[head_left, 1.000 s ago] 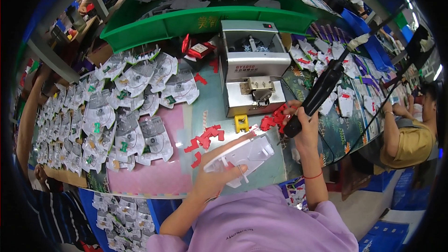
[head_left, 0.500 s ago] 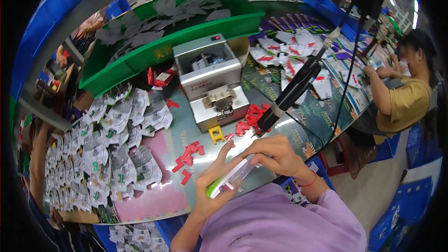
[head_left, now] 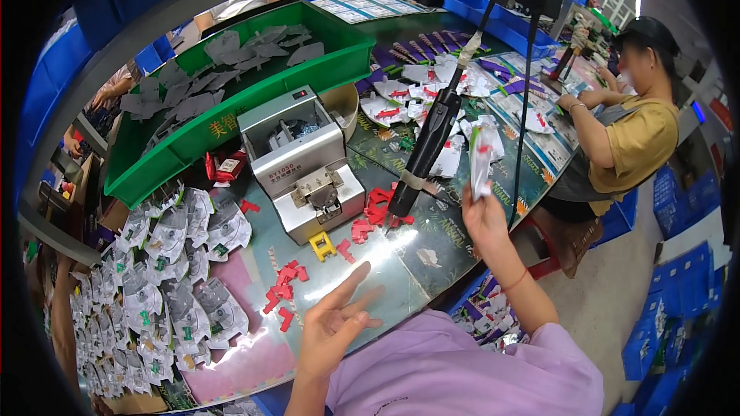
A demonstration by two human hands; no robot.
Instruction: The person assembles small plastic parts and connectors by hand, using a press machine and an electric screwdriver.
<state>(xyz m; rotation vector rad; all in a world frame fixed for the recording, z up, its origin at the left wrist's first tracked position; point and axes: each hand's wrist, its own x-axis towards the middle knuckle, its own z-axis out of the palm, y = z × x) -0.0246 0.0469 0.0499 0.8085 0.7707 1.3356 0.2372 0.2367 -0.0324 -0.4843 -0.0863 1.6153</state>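
Holding: white part (head_left: 480,163), near end pinched in the right grip (head_left: 485,218)
Lie: beyond that grip, long axis near-to-far, right of the driver (head_left: 427,149)
Left grip (head_left: 334,327): spread, bare, farther off, near red pieces (head_left: 283,291)

A lilac short-sleeved shirt (head_left: 462,366) bore small dark lettering (head_left: 391,402), and a thin red cord (head_left: 515,280) circled the wearer's right wrist (head_left: 510,271).

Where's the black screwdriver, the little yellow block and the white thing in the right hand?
Black electric screwdriver (head_left: 426,152), head view: middle of its body.
Yellow plastic block (head_left: 322,246), head view: its central part.
Held white plastic piece (head_left: 480,163), head view: middle of its visible side.
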